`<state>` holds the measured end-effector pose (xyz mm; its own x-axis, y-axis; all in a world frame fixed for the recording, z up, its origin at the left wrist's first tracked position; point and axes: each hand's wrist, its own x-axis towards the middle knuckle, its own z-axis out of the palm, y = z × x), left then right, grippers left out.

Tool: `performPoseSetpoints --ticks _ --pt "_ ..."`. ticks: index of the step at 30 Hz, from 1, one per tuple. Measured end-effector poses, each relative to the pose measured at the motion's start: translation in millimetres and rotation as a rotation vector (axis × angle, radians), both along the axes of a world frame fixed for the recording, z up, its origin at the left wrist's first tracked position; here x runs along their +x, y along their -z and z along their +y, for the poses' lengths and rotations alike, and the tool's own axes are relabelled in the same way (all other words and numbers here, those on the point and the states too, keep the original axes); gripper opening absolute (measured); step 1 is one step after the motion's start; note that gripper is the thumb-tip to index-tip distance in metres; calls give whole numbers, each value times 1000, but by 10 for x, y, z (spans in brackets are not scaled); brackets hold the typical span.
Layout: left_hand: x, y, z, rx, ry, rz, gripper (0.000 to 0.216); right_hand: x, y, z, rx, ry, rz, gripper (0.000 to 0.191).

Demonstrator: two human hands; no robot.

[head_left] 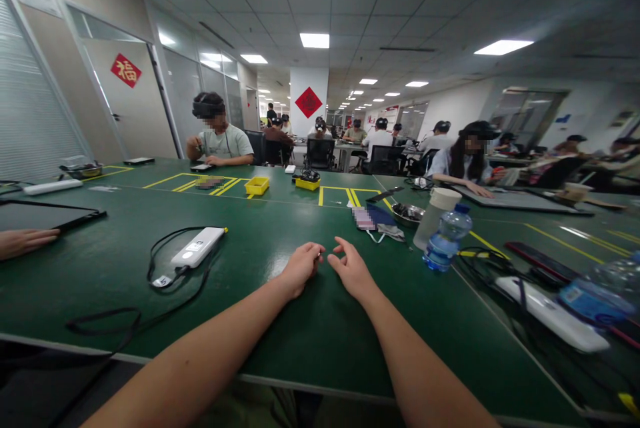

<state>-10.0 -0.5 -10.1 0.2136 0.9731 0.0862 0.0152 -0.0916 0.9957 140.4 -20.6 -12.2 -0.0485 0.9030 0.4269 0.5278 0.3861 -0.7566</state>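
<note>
Left hand, right hand: 2, resting on green tabletop, nearly touching; fingers loosely curled, empty; white cabled device near left; judged idle; any grasp needs a reach.

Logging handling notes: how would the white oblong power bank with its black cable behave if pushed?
The white oblong power bank lies flat on the green table, so it would probably slide, not roll. Its hard casing looks rigid. The looped black cable seems floppy and would likely trail or snag.
</note>
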Motion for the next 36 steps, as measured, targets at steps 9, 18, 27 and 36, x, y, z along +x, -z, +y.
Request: performPoseSetpoints --ticks 9,18,27,36 --pt "55 68 -159 704 -23 1065 28 53 63 60 -85 -9 66 40" --pt "-450 52 430 538 -179 1175 19 124 36 4 -189 -41 141 36" --pt "-1762 -72 801 311 -461 1240 22 147 40 28 -197 -80 115 34" --pt "-1878 -1 925 267 -461 1096 36 158 9 39 -245 -112 86 38"
